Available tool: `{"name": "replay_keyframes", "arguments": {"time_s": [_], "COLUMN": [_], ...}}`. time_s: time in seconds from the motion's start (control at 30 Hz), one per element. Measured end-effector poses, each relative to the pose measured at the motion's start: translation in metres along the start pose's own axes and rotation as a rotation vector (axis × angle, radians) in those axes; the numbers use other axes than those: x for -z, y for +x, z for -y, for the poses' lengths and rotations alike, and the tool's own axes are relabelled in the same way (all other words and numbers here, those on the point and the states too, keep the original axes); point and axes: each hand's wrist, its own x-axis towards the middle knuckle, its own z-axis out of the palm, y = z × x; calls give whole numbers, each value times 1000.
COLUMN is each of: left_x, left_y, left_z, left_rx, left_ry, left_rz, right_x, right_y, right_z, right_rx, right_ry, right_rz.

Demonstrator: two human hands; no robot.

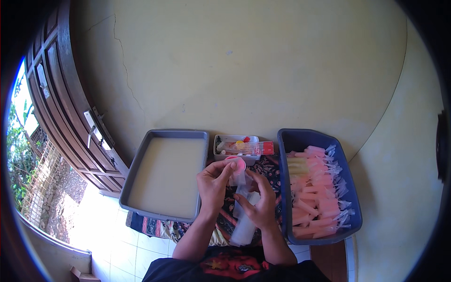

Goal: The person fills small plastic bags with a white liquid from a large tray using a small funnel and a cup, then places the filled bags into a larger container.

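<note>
My left hand point(216, 181) is closed, its thumb and fingers pinching a small round-rimmed pink funnel point(240, 164). Below the funnel's rim hangs a narrow clear plastic bag point(241, 182). My right hand point(260, 202) curls around that bag from the other side, thumb and forefinger at its edges; how firmly it grips is hard to see. Under the right hand lies a stack of flat clear plastic bags point(244, 226) on a dark patterned cloth point(227, 207).
A grey tub point(205, 141) of cloudy pale liquid stands left. On the right, a blue-grey tub point(355, 207) holds many filled pink tubes point(319, 192) with knotted ends and some yellowish ones. Behind my hands sits a small white box point(219, 146) of bottles and packets. A wooden door point(70, 103) stands open at left.
</note>
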Motion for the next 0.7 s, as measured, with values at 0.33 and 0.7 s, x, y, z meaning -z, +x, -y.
{"name": "replay_keyframes", "arguments": {"time_s": [0.33, 0.7], "left_x": [0, 13], "left_y": [-2, -6], "left_z": [13, 19], "left_rx": [54, -338], "left_ry": [-177, 133], "left_rz": [36, 43], "right_x": [-8, -17], "right_y": [16, 45], "right_z": [-5, 2], "right_rx": [300, 103], "right_ry": [-250, -20], "right_rz": [-160, -122]}}
